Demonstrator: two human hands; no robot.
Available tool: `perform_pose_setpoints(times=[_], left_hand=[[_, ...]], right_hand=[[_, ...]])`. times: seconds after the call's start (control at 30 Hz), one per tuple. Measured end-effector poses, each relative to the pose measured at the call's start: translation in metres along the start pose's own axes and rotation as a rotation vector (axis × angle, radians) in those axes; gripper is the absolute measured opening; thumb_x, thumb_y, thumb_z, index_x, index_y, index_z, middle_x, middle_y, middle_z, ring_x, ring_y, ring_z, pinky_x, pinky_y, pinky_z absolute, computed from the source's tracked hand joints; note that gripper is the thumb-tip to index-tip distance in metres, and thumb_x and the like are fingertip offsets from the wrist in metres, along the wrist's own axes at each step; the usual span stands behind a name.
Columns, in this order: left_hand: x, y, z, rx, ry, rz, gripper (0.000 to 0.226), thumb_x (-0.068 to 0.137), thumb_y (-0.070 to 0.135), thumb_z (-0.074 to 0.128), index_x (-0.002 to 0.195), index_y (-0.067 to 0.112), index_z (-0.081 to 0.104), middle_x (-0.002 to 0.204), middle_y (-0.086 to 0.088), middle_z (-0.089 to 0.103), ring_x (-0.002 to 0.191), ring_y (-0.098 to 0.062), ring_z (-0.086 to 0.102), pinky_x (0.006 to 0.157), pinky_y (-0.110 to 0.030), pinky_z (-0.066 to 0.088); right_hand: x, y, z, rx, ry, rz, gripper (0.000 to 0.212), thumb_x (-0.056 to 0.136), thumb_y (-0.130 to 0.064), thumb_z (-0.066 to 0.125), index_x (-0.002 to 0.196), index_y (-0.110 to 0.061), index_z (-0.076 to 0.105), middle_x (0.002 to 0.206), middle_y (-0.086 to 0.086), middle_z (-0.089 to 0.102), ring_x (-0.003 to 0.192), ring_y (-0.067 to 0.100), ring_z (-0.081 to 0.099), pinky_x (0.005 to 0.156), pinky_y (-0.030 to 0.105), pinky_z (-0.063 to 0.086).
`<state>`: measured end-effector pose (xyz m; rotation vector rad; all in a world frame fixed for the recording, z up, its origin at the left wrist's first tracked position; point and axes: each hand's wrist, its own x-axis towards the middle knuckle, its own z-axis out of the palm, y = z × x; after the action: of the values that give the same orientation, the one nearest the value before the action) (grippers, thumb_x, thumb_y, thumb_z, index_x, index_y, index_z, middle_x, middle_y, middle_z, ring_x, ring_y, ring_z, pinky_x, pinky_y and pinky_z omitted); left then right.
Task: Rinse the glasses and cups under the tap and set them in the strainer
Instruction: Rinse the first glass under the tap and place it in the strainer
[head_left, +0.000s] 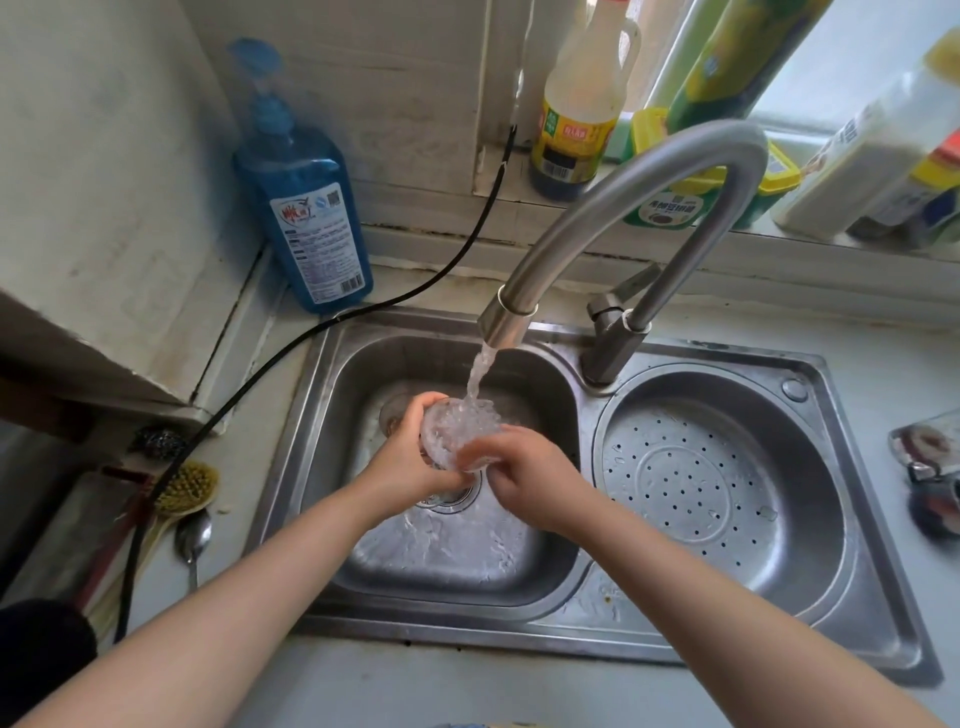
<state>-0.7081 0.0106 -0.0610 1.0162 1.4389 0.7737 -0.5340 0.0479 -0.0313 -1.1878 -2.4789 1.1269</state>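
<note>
Both hands, left hand (410, 457) and right hand (524, 483), are gripping a clear glass (454, 434) brimming under the tap (613, 208) over a steel sink (332, 467).

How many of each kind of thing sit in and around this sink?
Glasses: 1, the glass, held under the tap by left hand and right hand
Strainers: 1, strainer
Blue soap bottles: 1
Spoons: 1
Brushes: 1
Total: 5

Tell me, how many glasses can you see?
1. The glass is under the running tap, gripped by the left hand and right hand over the left basin. The strainer holds none.
</note>
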Motion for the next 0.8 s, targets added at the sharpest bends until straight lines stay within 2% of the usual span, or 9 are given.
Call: perform_pose_setpoints(times=[0.1, 0.17, 0.23, 0.33, 0.43, 0.5, 0.6, 0.7, 0.8], left_hand=[[-0.002, 0.002, -0.001, 0.025, -0.024, 0.013, 0.084, 0.064, 0.008, 0.086, 0.125, 0.039, 0.037, 0.119, 0.006, 0.057, 0.104, -0.009, 0.063, 0.080, -0.022, 0.055], [-0.004, 0.004, -0.002, 0.055, -0.046, 0.022, 0.085, 0.066, 0.006, 0.084, 0.126, 0.041, 0.035, 0.120, 0.009, 0.055, 0.103, -0.006, 0.062, 0.080, -0.021, 0.054], [-0.006, 0.007, -0.002, 0.083, -0.078, 0.030, 0.088, 0.068, 0.005, 0.082, 0.129, 0.044, 0.032, 0.121, 0.011, 0.054, 0.103, -0.007, 0.062, 0.082, -0.023, 0.055], [-0.007, 0.010, -0.006, 0.108, -0.095, 0.034, 0.088, 0.069, 0.005, 0.081, 0.130, 0.044, 0.030, 0.121, 0.009, 0.053, 0.102, -0.010, 0.064, 0.085, -0.029, 0.056], [-0.010, 0.009, -0.010, 0.147, -0.105, 0.044, 0.086, 0.070, 0.008, 0.081, 0.130, 0.043, 0.030, 0.120, 0.010, 0.053, 0.101, -0.008, 0.063, 0.083, -0.026, 0.056], [-0.012, 0.007, -0.009, 0.138, -0.096, 0.048, 0.084, 0.069, 0.008, 0.081, 0.126, 0.043, 0.032, 0.118, 0.009, 0.056, 0.101, -0.005, 0.063, 0.082, -0.023, 0.056], [-0.011, 0.003, -0.005, 0.116, -0.032, 0.055, 0.082, 0.068, 0.007, 0.082, 0.123, 0.043, 0.032, 0.115, 0.011, 0.055, 0.099, -0.003, 0.063, 0.084, -0.024, 0.055], [-0.009, -0.003, 0.001, 0.080, 0.012, 0.060, 0.088, 0.066, 0.015, 0.086, 0.129, 0.039, 0.030, 0.120, 0.011, 0.053, 0.107, -0.007, 0.060, 0.085, -0.022, 0.054], [-0.009, -0.004, 0.007, 0.101, 0.010, 0.076, 0.089, 0.068, 0.016, 0.084, 0.132, 0.038, 0.026, 0.124, 0.008, 0.052, 0.111, -0.011, 0.058, 0.079, -0.014, 0.051]], right_hand=[[0.014, -0.003, -0.004, 0.109, 0.182, 0.168, 0.035, 0.090, -0.015, 0.058, 0.125, -0.016, 0.059, 0.121, -0.002, 0.060, 0.108, 0.008, 0.054, 0.099, 0.031, 0.046], [0.030, -0.003, -0.001, 0.097, 0.106, 0.248, 0.045, 0.090, -0.029, 0.063, 0.132, -0.018, 0.051, 0.125, -0.003, 0.054, 0.111, 0.009, 0.051, 0.097, 0.028, 0.045], [0.045, -0.002, 0.003, 0.157, 0.006, 0.324, 0.045, 0.089, -0.038, 0.064, 0.128, -0.017, 0.056, 0.122, -0.001, 0.060, 0.110, 0.014, 0.057, 0.094, 0.032, 0.049], [0.056, 0.001, 0.007, 0.253, -0.010, 0.370, 0.036, 0.086, -0.040, 0.067, 0.113, -0.016, 0.068, 0.106, 0.001, 0.069, 0.098, 0.017, 0.064, 0.087, 0.036, 0.053], [0.058, 0.002, 0.006, 0.271, -0.028, 0.388, 0.035, 0.086, -0.042, 0.066, 0.109, -0.016, 0.071, 0.097, 0.002, 0.071, 0.086, 0.016, 0.067, 0.080, 0.037, 0.056], [0.056, 0.002, 0.007, 0.291, -0.038, 0.416, 0.031, 0.091, -0.036, 0.061, 0.109, -0.012, 0.069, 0.094, 0.005, 0.070, 0.084, 0.018, 0.066, 0.080, 0.038, 0.055], [0.047, 0.005, 0.012, 0.403, 0.000, 0.470, 0.026, 0.095, -0.013, 0.055, 0.120, -0.012, 0.063, 0.111, 0.007, 0.067, 0.102, 0.021, 0.064, 0.090, 0.039, 0.054], [0.032, 0.009, 0.021, 0.844, -0.044, 0.572, 0.047, 0.087, 0.009, 0.048, 0.127, -0.015, 0.055, 0.117, 0.009, 0.062, 0.108, 0.027, 0.063, 0.085, 0.040, 0.057], [0.031, 0.012, 0.032, 0.932, 0.036, 0.709, 0.046, 0.086, 0.007, 0.053, 0.126, -0.017, 0.057, 0.115, 0.009, 0.064, 0.101, 0.027, 0.065, 0.082, 0.042, 0.059]])
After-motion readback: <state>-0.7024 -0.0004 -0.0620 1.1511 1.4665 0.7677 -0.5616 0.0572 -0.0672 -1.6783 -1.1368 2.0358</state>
